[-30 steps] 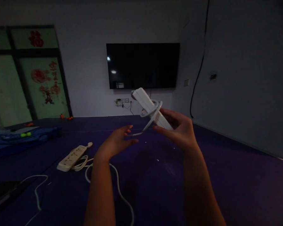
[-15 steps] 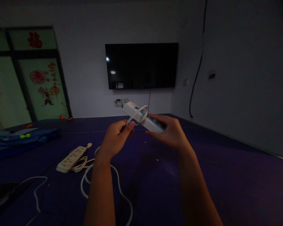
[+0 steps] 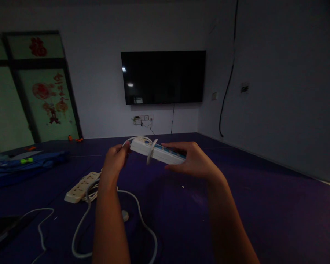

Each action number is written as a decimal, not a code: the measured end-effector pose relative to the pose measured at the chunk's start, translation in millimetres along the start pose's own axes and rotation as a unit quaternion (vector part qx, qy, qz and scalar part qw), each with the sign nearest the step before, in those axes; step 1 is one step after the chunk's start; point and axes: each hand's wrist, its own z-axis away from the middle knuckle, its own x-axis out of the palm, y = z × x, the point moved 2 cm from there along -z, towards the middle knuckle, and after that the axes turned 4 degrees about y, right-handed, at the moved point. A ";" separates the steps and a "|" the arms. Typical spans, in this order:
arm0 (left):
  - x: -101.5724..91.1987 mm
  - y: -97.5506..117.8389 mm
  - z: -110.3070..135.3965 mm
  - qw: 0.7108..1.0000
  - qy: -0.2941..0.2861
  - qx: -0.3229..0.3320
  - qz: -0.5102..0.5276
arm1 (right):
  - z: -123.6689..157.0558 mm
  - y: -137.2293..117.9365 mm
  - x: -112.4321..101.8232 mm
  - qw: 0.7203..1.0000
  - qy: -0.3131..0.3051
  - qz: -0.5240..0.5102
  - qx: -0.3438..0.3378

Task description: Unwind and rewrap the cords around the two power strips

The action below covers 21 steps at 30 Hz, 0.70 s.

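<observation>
My right hand [image 3: 194, 161] grips one end of a white power strip [image 3: 156, 151], held roughly level in front of me. A loop of its white cord [image 3: 151, 151] is wound round the strip's middle. My left hand [image 3: 115, 159] is closed on the cord at the strip's left end. The rest of the cord [image 3: 139, 216] hangs down and lies in loose curves on the dark purple floor mat [image 3: 264, 205], where its plug [image 3: 124, 215] rests.
A second white power strip [image 3: 81, 186] with its coiled cord lies on the mat at left. Blue cloth [image 3: 22, 165] is at far left, another thin white cable [image 3: 41, 223] at lower left. A black wall TV [image 3: 162, 77] and a wall socket [image 3: 141, 118] are ahead.
The power strip has come down from a steep tilt to nearly level. My left hand moved from open below the strip to closed on the cord at its left end. More cord now lies on the mat.
</observation>
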 end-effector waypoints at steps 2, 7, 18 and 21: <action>-2.6 -6.8 -3.7 0.998 0.012 0.000 -0.061 | -0.4 2.9 -1.1 1.000 0.011 -0.012 0.005; -4.6 -22.6 -8.2 0.987 -0.025 -0.033 -0.155 | 0.1 13.6 -8.5 0.994 0.099 -0.048 0.018; 9.6 0.2 5.9 0.983 -0.029 0.094 -0.158 | -2.6 25.4 -9.8 0.985 0.173 0.009 0.019; 23.3 11.8 16.6 0.977 -0.136 0.137 -0.091 | -3.8 23.6 -6.9 0.985 0.173 0.019 0.013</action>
